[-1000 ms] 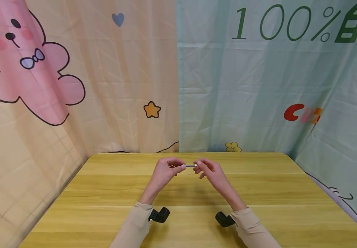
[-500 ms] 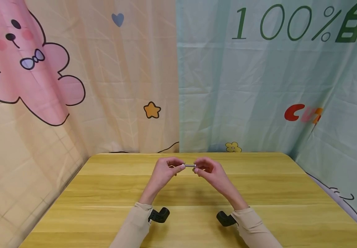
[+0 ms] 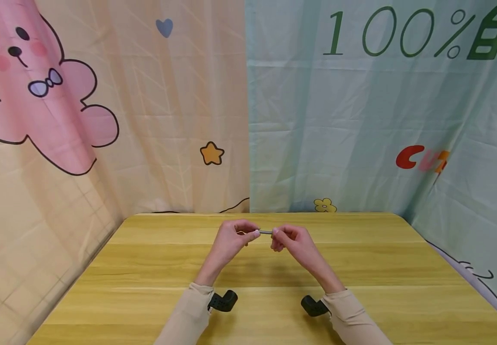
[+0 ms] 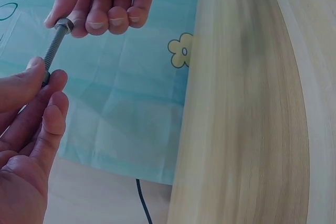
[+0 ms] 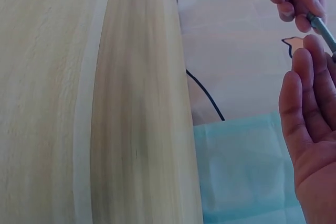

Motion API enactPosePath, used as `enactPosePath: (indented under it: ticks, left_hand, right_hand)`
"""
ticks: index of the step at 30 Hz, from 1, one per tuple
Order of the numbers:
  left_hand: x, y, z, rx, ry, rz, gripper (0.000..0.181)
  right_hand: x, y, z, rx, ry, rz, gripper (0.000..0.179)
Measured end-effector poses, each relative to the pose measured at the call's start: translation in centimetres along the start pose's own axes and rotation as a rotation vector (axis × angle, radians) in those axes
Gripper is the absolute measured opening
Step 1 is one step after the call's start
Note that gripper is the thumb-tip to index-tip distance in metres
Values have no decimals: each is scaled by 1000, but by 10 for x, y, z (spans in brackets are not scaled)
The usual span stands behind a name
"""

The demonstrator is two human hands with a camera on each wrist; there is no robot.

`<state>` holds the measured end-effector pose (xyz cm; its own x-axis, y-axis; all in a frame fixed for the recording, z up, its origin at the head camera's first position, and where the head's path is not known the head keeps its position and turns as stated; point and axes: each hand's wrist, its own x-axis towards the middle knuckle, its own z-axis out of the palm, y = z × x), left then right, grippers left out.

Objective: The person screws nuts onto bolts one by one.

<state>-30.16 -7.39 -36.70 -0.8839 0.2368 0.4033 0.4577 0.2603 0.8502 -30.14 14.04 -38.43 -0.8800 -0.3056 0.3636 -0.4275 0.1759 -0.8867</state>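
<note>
A threaded metal bolt (image 4: 54,48) is held up over the table, lying roughly level between the two hands in the head view. My left hand (image 3: 228,241) pinches its head end between thumb and fingertips. At the other end sits a hex nut (image 4: 65,24), which my right hand (image 3: 294,241) grips between thumb and curled index finger. The right hand's other fingers are curled below, as the left wrist view shows. Bare thread shows between the hands. In the right wrist view, the bolt is partly cut off by the frame's right edge.
Below the hands is a wood-grain table (image 3: 166,273), its far edge near the hanging curtains (image 3: 213,96). Each wrist wears a black camera mount, one on the left (image 3: 224,301) and one on the right (image 3: 314,305). A dark cord-like line (image 5: 207,94) shows beyond the table edge.
The right hand's thumb and fingers have shifted at the nut, first reopening lower, now closing round it so it is covered in the head view. The left hand has kept its grip, nearly still.
</note>
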Motion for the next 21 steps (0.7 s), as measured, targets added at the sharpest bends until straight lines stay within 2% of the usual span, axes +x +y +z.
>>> enactPosePath:
  ticks: [7,12,15,21]
  left_hand:
    - [2,2,0,8,-11,14,8]
    - [3,-1,-2,-6,-5,9,7]
    - [2,0,-2,-11,-7,2,7]
    - [-8,26,-5,-7,-16,8,8]
  right_hand:
    - [2,0,1,19,40,61,32]
    - [0,-2,1,-24,87,23,23]
    - [-2,-2,1,-21,73,-24,25]
    - [-3,-3,0,5,18,-87,26]
